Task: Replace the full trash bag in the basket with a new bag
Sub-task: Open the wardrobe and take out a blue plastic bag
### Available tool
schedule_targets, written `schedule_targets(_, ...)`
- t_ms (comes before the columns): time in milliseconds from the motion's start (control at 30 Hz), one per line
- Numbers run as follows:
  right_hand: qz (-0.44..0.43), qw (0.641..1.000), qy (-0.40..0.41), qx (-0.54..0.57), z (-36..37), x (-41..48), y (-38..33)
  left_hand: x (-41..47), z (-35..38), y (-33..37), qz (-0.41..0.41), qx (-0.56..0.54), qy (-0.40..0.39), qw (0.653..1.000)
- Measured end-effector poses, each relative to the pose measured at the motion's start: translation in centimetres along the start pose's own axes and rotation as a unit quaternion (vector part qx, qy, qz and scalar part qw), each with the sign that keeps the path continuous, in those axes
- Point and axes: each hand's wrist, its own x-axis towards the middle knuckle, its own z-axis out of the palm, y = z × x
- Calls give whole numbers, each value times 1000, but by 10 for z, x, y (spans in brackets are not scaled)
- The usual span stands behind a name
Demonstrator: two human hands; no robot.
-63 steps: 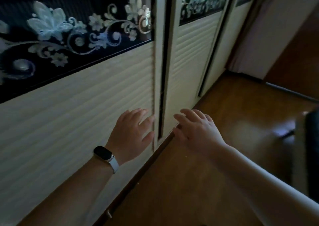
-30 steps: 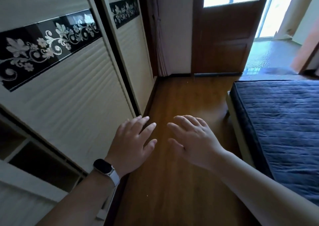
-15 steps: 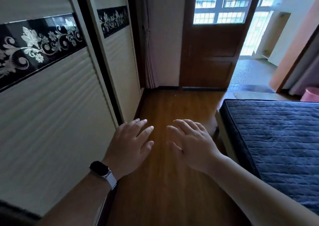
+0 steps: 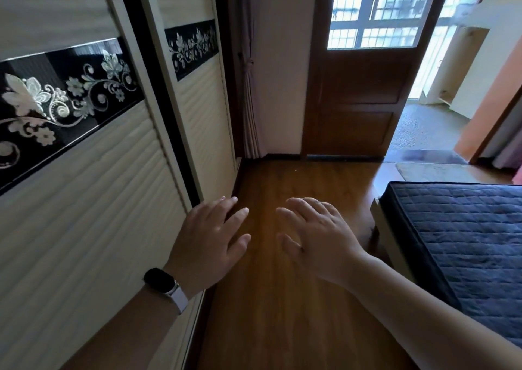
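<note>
Both hands are held out palm down with fingers spread, the grip of each wide apart and nothing held or touched. The left hand (image 4: 210, 241), a dark watch (image 4: 159, 280) at its wrist, is seen before the wardrobe door (image 4: 93, 200); the right hand (image 4: 317, 235) above the wooden floor (image 4: 282, 313). A blue quilted bed (image 4: 463, 242) lies right. Basket and bag cannot be seen.

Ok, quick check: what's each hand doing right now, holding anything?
Left hand: open, fingers spread, empty.
Right hand: open, fingers spread, empty.
</note>
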Motion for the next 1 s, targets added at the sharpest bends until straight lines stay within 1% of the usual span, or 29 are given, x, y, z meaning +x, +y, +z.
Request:
schedule_targets(167,-5,1000,-20,23,29,41,39,45,33,-19,-9,7,-4,1000)
schedule_targets(300,-15,998,-42,50,59,85,86,95,63,-29,-11,18,-17,1000)
schedule_targets(433,-35,996,-28,71,80,141,141,159,86,-35,-41,45,-31,998)
schedule_targets(533,-59,996,-7,60,87,185,183,210,100,-39,-55,60,-37,996)
schedule_targets(600,-77,995,6,59,93,212,212,242,109,-41,-67,67,-30,995)
schedule_targets(700,-91,994,1,58,101,246,247,277,120,-39,-89,71,-23,993)
schedule_targets(833,-117,990,-14,71,112,276,269,302,131,-45,-102,86,-22,991)
schedule_targets(1000,-150,985,-14,81,124,323,276,324,139,-70,-137,109,-22,984)
